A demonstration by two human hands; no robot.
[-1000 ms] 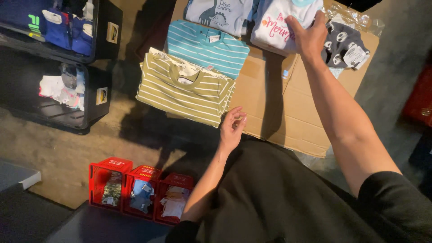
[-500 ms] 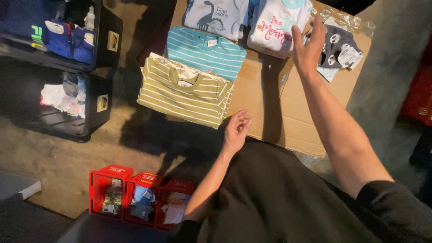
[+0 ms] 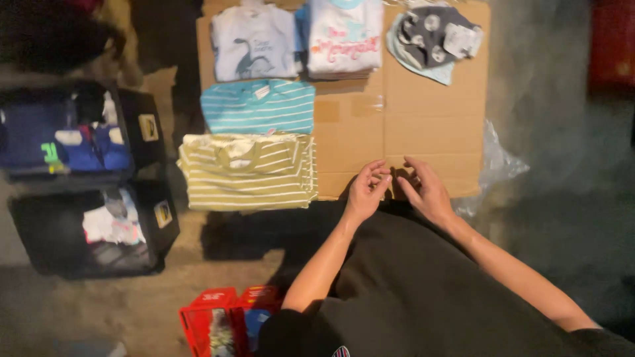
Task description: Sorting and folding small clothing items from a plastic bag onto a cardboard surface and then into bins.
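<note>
Floor: rough grey-brown concrete floor (image 3: 99,311), dim, w/ warm light on the middle and dark corners. Flattened brown cardboard sheet (image 3: 423,125) spread on it as a work surface. Left side: two black plastic storage bins (image 3: 149,218), one behind the other, both w/ mixed clothes inside. Near bottom edge: red plastic crates (image 3: 211,317), partly cut off. Crumpled clear plastic film (image 3: 499,165) at the cardboard's right edge. Blurry red shape (image 3: 612,46) top right, can't tell what.
</note>
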